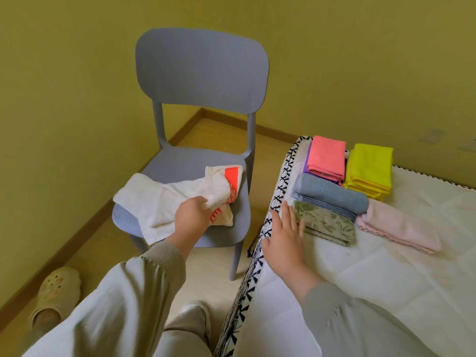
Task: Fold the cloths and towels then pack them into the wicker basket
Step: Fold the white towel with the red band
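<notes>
Near right, on the bed (386, 279) edge: right hand (283, 235) flat, fingers spread, fingertips touching the folded floral cloth (327, 222). Left of it: left hand (192, 215) clenched on a bunch of the white towel (154, 202), crumpled on the grey chair (185, 161). Lift clear, carry right onto the bed, spread flat, match corners before folding. Farther back, already folded: grey cloth (332, 194), pale pink towel (399, 228), pink cloth (327, 155), yellow cloth (368, 166). No wicker basket seen, perhaps outside the view.

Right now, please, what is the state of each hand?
Left hand: gripping the white towel on the chair.
Right hand: open, flat on the mattress edge.
</notes>
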`<state>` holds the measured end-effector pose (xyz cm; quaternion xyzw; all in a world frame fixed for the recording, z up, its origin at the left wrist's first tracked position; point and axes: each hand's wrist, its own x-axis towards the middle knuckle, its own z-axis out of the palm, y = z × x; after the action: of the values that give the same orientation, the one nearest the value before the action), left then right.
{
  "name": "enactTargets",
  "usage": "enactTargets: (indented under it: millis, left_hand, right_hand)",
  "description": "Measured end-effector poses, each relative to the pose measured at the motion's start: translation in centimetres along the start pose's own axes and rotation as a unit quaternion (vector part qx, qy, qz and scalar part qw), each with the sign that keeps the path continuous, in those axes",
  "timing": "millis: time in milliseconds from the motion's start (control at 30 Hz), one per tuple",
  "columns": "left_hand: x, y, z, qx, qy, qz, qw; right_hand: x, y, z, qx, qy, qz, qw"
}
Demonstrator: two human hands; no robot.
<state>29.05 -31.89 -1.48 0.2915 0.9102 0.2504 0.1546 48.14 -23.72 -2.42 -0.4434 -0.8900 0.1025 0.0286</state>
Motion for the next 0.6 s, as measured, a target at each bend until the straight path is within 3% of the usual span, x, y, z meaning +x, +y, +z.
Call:
enactTargets:
  millis: [167,333,467,600]
  left_hand:
    - [-1.5,3.3,-3.8,-0.116,0.009,0.073,0.991]
    - [-3.8,6.5,-10.0,-0.121,0.036,0.188,0.974]
    - [-5.8,8.8,-16.8,-0.181,0.051,0.210,0.959]
    - [-9.0,11.0,-22.4,-0.255,0.017,0.226,0.940]
  right_hand:
    - [0.1,-3.3,-3.4,0.047,0.003,-0.039,0.998]
    - [0.1,-7.1,-8.1,0.185,0.022,-0.061,0.981]
    - [-0.4,-9.8,-12.7,0.340,0.037,-0.079,0.936]
    - [-2.1,-12.0,-17.6,0.458,0.067,-0.094,0.882]
